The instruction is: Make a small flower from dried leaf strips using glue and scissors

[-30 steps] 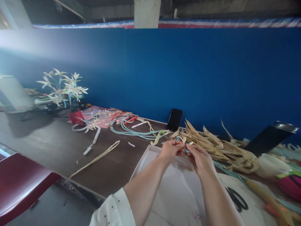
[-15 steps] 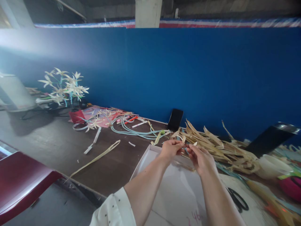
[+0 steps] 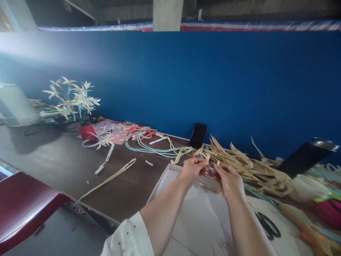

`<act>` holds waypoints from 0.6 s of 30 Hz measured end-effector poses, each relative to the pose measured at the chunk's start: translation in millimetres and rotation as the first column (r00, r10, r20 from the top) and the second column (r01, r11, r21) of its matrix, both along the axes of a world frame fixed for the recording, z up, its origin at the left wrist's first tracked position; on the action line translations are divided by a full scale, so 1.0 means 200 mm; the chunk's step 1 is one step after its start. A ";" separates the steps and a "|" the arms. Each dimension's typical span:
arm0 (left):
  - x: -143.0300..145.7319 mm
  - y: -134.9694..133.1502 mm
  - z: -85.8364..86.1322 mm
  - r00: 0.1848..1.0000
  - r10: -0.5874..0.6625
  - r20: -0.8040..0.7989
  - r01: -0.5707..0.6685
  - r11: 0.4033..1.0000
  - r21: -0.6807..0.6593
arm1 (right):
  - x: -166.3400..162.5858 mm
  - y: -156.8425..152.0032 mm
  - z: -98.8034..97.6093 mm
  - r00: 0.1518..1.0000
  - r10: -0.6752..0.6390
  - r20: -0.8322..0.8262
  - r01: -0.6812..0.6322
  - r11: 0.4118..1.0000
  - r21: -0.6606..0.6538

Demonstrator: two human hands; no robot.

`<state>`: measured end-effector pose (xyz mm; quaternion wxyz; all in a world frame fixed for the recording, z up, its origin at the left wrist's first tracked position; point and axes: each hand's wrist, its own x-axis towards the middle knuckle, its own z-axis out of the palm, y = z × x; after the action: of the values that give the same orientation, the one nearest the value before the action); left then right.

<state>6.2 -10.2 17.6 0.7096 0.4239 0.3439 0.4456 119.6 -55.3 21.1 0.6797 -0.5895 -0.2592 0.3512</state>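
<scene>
My left hand is closed, thumb and fingers pinching a small husk flower with pale curled petals. My right hand is closed too, its fingertips pressed together at the flower's light-blue stem, close beside the left fingertips. Much of the flower is hidden behind the fingers. Both hands are over the far end of a shallow white box, which has red handwriting near its front. Just beyond and to the right of the hands lies a heap of dry corn husks.
Light-blue wires lie left of the box, beside a husk strip. A phone leans on the blue partition. At right are a black tumbler, a white cup and scissors. Finished-looking husk flowers stand at left.
My right hand has shifted slightly left, and its fingertips sit closer to my left hand. The left hand keeps its pinch almost unmoved.
</scene>
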 end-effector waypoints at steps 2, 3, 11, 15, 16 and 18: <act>0.00 0.00 0.01 1.000 -0.001 -0.006 0.001 1.000 0.000 | 0.00 0.00 0.00 1.000 -0.016 0.021 0.016 1.000 -0.005; 0.00 0.00 0.01 1.000 -0.002 -0.010 0.002 1.000 0.000 | 0.00 0.00 -0.01 0.999 -0.020 0.032 0.020 1.000 -0.008; 0.00 -0.01 0.02 1.000 -0.010 -0.007 0.010 1.000 -0.002 | 0.02 0.01 -0.04 0.996 -0.011 0.088 0.011 1.000 0.001; 0.00 -0.01 0.02 1.000 -0.004 -0.004 0.004 1.000 -0.012 | 0.02 0.01 -0.04 0.997 -0.016 0.078 0.015 1.000 0.020; 0.00 -0.01 0.02 1.000 -0.001 -0.004 0.000 1.000 -0.020 | 0.01 0.01 -0.04 0.998 -0.015 0.066 0.013 0.999 0.030; 0.00 -0.01 0.03 1.000 0.002 -0.001 -0.002 1.000 -0.031 | 0.01 0.01 -0.03 1.000 -0.005 0.023 0.003 0.999 0.050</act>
<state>5.2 -11.7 23.2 0.7153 0.4127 0.3514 0.4410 120.7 -53.5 15.8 0.6918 -0.5769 -0.2744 0.3365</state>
